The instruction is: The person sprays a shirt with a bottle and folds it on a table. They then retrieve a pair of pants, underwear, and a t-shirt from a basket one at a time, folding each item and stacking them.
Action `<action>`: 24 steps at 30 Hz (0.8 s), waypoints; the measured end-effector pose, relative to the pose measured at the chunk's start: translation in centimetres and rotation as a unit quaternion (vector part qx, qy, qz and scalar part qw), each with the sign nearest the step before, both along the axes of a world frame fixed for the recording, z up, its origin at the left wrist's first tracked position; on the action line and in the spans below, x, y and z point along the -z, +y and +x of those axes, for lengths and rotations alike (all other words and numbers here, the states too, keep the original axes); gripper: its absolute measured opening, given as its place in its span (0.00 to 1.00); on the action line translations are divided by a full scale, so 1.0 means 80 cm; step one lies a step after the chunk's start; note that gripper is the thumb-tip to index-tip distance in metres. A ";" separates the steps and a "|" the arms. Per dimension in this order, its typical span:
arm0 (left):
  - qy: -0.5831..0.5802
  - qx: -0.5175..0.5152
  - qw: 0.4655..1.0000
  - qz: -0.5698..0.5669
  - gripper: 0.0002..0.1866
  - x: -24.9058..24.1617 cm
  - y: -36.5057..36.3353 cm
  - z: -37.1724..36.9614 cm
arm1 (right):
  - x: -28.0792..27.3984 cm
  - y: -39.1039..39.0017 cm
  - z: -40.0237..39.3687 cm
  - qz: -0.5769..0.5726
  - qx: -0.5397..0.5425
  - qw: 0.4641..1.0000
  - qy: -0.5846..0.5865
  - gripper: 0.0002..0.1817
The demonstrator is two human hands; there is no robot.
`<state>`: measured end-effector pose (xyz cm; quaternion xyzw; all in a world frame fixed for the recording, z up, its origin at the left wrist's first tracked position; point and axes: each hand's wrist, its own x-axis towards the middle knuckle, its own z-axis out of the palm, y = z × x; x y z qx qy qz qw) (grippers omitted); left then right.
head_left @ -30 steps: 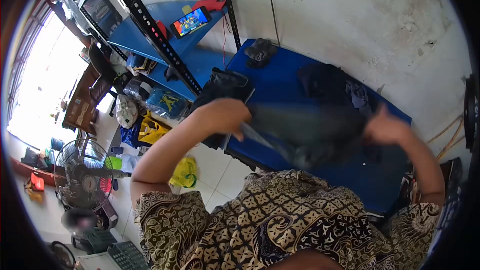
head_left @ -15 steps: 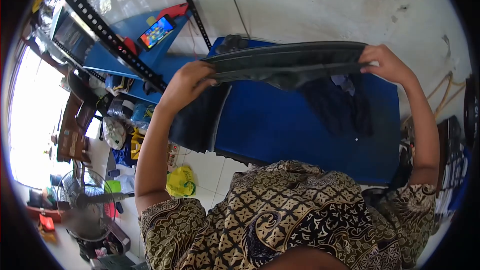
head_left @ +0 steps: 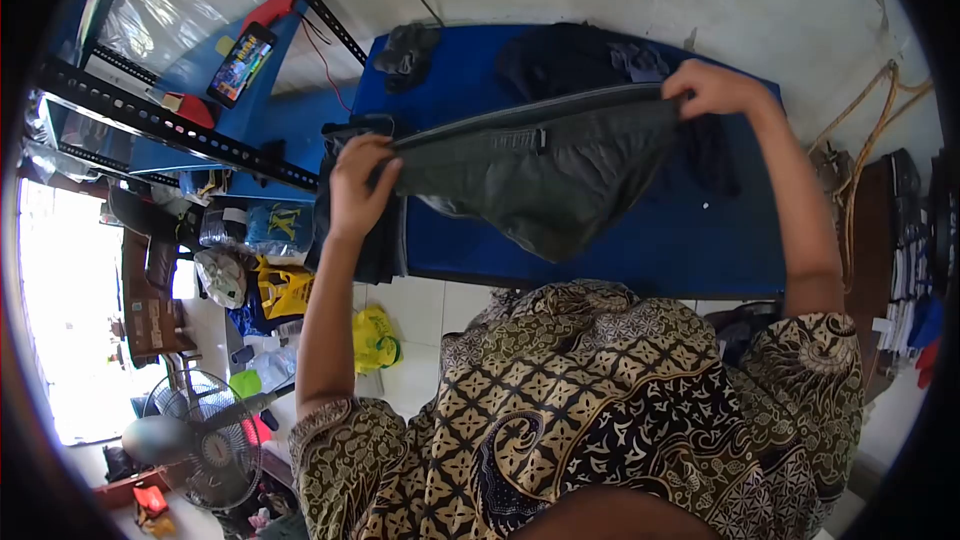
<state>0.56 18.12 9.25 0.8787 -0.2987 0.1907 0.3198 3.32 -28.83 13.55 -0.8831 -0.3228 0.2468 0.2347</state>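
Observation:
A pair of dark green briefs (head_left: 545, 175) hangs stretched by its waistband above the blue table (head_left: 480, 260). My left hand (head_left: 362, 185) is closed on one end of the waistband, and my right hand (head_left: 712, 90) pinches the other end. A small label shows near the middle of the band, and the lower part droops to a rounded point. Beneath my left hand lies dark folded cloth (head_left: 335, 240) at the table's left side. Dark navy clothing (head_left: 560, 60) lies behind the briefs, partly hidden by them. A small dark grey bundle (head_left: 405, 55) rests at the far left corner.
A metal-framed shelf (head_left: 180, 125) stands at the left, with a lit phone (head_left: 242, 65) on it. On the floor are a yellow bag (head_left: 375, 338) and a standing fan (head_left: 215, 450). Stacked clothes (head_left: 910, 270) are at the right, near a looped rope (head_left: 880, 140).
The briefs have opened out and their front now hangs below the waistband. My camera view has shifted, showing more of the table's back and the navy clothing. Both hands keep their hold.

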 end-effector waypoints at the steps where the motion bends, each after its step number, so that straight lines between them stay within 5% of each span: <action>1: 0.031 0.000 1.000 0.003 0.07 0.029 -0.009 0.013 | 0.032 0.006 0.013 -0.012 -0.003 1.000 -0.007 0.13; 2: 0.072 0.005 0.997 0.034 0.08 0.067 -0.014 0.029 | 0.069 0.013 0.022 -0.025 -0.006 1.000 -0.014 0.16; 4: 0.097 0.015 0.994 0.042 0.10 0.114 -0.039 0.035 | 0.157 0.017 0.030 0.154 0.074 0.985 0.031 0.19; 7: 0.003 -0.032 0.998 0.058 0.08 0.165 -0.080 0.004 | 0.204 0.055 -0.011 0.096 0.296 0.929 -0.200 0.18; 9: 0.211 -0.004 0.970 0.120 0.08 0.178 -0.104 -0.044 | 0.240 0.077 -0.059 0.139 0.364 0.921 -0.005 0.14; 12: 0.150 0.140 0.976 0.068 0.12 0.217 -0.135 -0.123 | 0.259 0.124 -0.154 0.003 0.207 0.975 0.077 0.20; 15: 0.108 0.158 0.977 0.098 0.13 0.220 -0.146 -0.140 | 0.266 0.157 -0.202 -0.121 0.148 0.970 -0.151 0.18; 18: 0.134 0.156 0.972 0.111 0.13 0.207 -0.147 -0.120 | 0.280 0.146 -0.160 -0.020 0.217 0.976 0.007 0.06; 19: 0.173 0.149 0.969 0.092 0.13 0.203 -0.147 -0.102 | 0.263 0.136 -0.137 0.071 0.187 0.979 -0.040 0.08; 21: 0.230 0.013 0.971 -0.067 0.11 0.227 -0.145 -0.055 | 0.218 0.122 -0.083 0.072 0.287 0.955 0.034 0.06; 22: 0.202 -0.045 0.975 -0.076 0.11 0.214 -0.144 -0.032 | 0.218 0.112 -0.072 0.123 0.357 0.922 -0.091 0.06; 24: 0.158 -0.175 0.969 -0.067 0.14 0.197 -0.136 0.003 | 0.227 0.087 -0.049 0.058 0.438 0.883 -0.157 0.15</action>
